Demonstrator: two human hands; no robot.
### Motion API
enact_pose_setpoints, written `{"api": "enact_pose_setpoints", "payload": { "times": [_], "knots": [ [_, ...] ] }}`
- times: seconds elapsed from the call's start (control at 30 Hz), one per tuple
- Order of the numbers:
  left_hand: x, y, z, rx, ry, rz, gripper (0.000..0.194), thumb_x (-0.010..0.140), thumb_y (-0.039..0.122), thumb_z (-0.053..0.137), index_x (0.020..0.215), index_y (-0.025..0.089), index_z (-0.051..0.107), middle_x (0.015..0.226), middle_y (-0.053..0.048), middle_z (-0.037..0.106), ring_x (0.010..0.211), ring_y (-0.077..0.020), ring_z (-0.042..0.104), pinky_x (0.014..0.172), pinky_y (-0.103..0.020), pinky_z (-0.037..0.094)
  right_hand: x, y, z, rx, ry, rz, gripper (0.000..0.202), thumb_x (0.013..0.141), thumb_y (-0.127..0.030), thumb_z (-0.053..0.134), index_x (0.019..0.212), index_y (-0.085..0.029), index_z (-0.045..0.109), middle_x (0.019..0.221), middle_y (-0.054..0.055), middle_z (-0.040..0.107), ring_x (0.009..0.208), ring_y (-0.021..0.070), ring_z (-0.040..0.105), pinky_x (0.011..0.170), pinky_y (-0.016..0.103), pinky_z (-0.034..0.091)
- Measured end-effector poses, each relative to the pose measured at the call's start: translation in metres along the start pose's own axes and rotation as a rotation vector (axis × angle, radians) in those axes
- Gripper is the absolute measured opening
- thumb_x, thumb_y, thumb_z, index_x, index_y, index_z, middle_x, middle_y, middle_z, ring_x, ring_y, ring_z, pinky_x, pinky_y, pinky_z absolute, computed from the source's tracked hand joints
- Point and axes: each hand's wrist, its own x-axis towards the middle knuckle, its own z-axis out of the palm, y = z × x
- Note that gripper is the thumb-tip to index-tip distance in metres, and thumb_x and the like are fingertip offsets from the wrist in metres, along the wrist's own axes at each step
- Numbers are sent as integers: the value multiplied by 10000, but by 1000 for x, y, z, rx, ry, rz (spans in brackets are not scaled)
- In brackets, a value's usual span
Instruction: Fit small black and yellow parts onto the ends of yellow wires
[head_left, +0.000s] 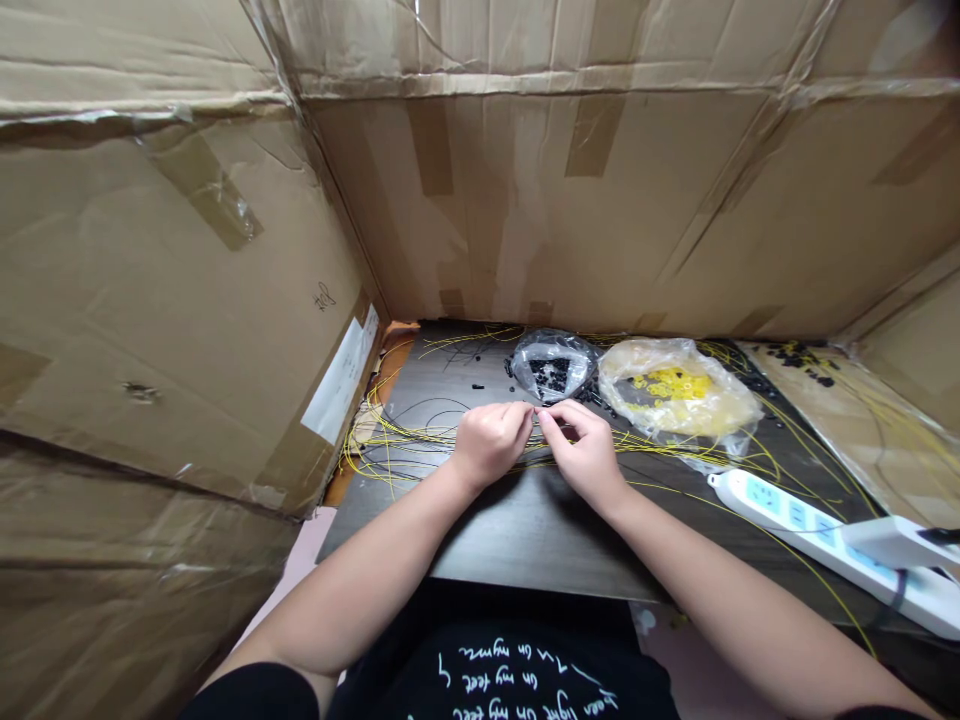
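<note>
My left hand (491, 445) is closed, its thumb and curled fingers pressed together. Close beside it, my right hand (581, 445) pinches with thumb and forefinger, and the fingertips of both hands nearly meet. A tiny dark thing shows between them, too small to name. Beneath the hands, a loose bundle of thin yellow wires (420, 440), with some black ones among them, runs across the dark table (540, 545). Just beyond my fingertips lies an open clear plastic bag (525, 370) of small black pieces (553, 376).
Another clear bag (720, 415) holds small yellow pieces (667, 385). At the right lies a white power strip (795, 525) with a white plug (885, 540) in it. Cardboard walls (540, 220) enclose the table's back and left. More black pieces (806, 360) lie at the far right.
</note>
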Motion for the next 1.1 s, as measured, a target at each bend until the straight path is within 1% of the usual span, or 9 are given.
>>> {"api": "enact_pose_setpoints", "payload": {
  "times": [0.1,0.23,0.4,0.5,0.6,0.73,0.9,1.0,1.1],
  "knots": [
    [-1,-2,0,-10,23,-5,241,971,274,468,943,180,689,842,-73,750,719,-178,682,660,-288,451,0,-2,1,48,-2,42,227,931,-359,558,877,-188,698,881,78,660,762,174,626,596,281,525],
    [0,-2,-2,-44,44,0,234,970,277,482,995,190,697,876,-77,749,764,-183,687,711,-293,466,5,1,-1,26,16,57,214,911,-367,590,942,-191,707,933,81,671,804,180,637,658,294,543],
    [1,-2,-2,-31,25,40,252,974,286,479,997,195,712,823,-72,742,742,-179,682,710,-294,470,12,5,-9,2,-37,43,182,900,-338,604,904,-183,697,892,66,664,766,163,623,669,284,526],
    [1,-4,-2,-24,32,52,246,973,284,486,986,194,715,811,-65,741,732,-173,681,701,-288,469,14,8,-12,-29,-87,24,163,895,-315,602,872,-178,688,859,58,655,723,150,599,645,274,504],
    [2,-4,-1,-23,43,66,229,969,279,500,971,196,714,789,-53,738,709,-162,677,686,-276,467,16,10,-13,-31,-108,7,157,896,-296,588,845,-173,672,832,50,643,696,139,579,616,259,486],
    [3,-4,-1,-51,88,94,185,954,265,533,927,194,702,774,-30,738,695,-152,684,673,-263,477,16,11,-15,-75,-109,-66,126,885,-252,579,828,-169,654,808,41,622,685,131,569,608,249,478],
    [4,-1,-1,-72,98,103,156,939,250,547,926,192,691,794,-27,745,689,-152,693,661,-264,491,15,12,-16,-243,-90,-214,92,868,-180,563,815,-179,639,782,25,595,678,127,563,656,267,469],
    [4,0,-1,-92,103,99,147,933,243,553,945,187,689,810,-32,750,705,-154,699,672,-265,497,15,13,-18,-307,-94,-261,91,876,-183,560,828,-182,638,779,21,588,675,126,564,673,273,465],
    [4,1,-1,-134,122,78,135,927,231,562,950,185,686,822,-25,750,700,-144,692,672,-260,489,15,15,-19,-313,-92,-277,93,895,-206,563,862,-182,647,799,21,597,671,119,571,670,268,470]
  ]
}}
